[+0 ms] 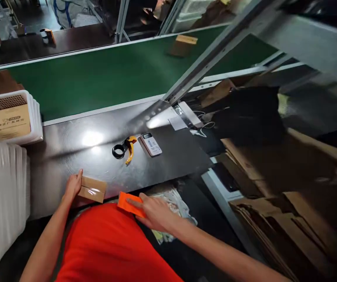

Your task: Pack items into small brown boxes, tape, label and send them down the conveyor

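Observation:
A small cardboard box (93, 190) with a strip of clear, shiny tape lies at the near edge of the metal table (68, 156). Gripping its left side is my left hand (74, 185), thumb pointing up. My right hand (153, 211) is closed on a flat orange piece (128, 202), held in front of my red shirt just right of the box; its exact kind does not show. Farther up the table rest a yellow and black tape dispenser (124, 150) and, beside it, a phone-like device (150, 144) with a small dark screen.
A green conveyor belt (98, 78) runs behind the table, carrying a cardboard box (182, 45). A slanted metal post (209, 55) rises at the table's far right. White baskets (35, 117) and stacked white trays (4, 196) stand left. Flattened cardboard (288, 227) is stacked right.

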Action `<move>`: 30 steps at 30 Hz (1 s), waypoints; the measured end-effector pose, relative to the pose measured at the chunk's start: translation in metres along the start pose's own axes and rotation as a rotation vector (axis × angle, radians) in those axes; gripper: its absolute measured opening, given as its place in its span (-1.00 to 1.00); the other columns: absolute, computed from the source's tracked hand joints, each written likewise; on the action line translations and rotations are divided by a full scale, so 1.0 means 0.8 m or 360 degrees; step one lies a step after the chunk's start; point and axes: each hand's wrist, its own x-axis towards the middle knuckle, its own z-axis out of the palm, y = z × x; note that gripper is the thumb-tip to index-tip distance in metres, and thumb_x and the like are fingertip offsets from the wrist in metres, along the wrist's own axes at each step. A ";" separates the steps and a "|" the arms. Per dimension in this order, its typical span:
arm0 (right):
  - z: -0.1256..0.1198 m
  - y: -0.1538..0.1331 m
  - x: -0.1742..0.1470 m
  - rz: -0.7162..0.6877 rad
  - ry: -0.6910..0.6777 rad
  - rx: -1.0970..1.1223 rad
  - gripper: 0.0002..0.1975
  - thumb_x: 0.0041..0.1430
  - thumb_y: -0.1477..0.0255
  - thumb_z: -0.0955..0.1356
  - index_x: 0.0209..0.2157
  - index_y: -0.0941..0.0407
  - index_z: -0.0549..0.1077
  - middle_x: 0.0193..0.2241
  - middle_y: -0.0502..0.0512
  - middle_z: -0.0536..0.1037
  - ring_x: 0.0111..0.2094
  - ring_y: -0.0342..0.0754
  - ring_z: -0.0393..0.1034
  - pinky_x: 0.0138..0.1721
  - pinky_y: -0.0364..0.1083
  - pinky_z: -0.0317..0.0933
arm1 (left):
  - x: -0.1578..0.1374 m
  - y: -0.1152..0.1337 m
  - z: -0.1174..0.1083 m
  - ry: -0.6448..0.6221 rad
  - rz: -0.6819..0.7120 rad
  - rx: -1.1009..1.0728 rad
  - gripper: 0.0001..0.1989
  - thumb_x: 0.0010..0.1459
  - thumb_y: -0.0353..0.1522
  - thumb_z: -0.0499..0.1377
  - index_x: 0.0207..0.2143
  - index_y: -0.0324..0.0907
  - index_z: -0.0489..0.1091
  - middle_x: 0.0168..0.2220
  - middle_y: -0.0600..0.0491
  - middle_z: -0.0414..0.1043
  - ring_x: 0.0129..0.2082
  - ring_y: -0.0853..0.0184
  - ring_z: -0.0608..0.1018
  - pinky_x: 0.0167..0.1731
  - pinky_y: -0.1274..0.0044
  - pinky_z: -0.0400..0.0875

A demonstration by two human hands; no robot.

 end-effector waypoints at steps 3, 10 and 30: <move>0.019 -0.012 0.034 -0.0010 0.0025 0.0056 -0.40 0.29 0.32 0.41 0.35 -0.12 0.41 0.02 0.32 0.55 -0.09 0.25 0.56 -0.06 0.10 0.37 | 0.000 -0.001 -0.004 -0.0033 0.0015 0.0065 -0.28 0.41 0.08 -0.21 -0.48 -0.16 0.49 -0.28 -0.33 0.65 -0.17 -0.06 0.67 -0.20 0.37 0.41; 0.035 -0.045 0.095 -0.0047 0.0116 0.0152 -0.40 0.26 0.35 0.39 0.34 -0.12 0.43 0.04 0.33 0.59 -0.03 0.27 0.58 -0.07 0.11 0.43 | 0.005 0.002 -0.014 -0.0026 0.0070 0.0171 -0.29 0.41 0.08 -0.21 -0.53 -0.13 0.44 -0.33 -0.31 0.63 -0.19 -0.09 0.67 -0.23 0.36 0.40; -0.011 -0.055 0.139 0.0011 0.0136 0.0540 -0.48 -0.05 0.34 0.49 0.04 -0.06 0.68 -0.25 0.14 0.73 -0.15 0.23 0.63 -0.17 -0.01 0.40 | 0.031 -0.020 -0.061 0.0098 -0.0025 -0.0280 -0.35 0.37 0.09 -0.05 -0.57 -0.14 0.40 -0.39 -0.23 0.61 -0.12 -0.07 0.66 -0.11 0.32 0.51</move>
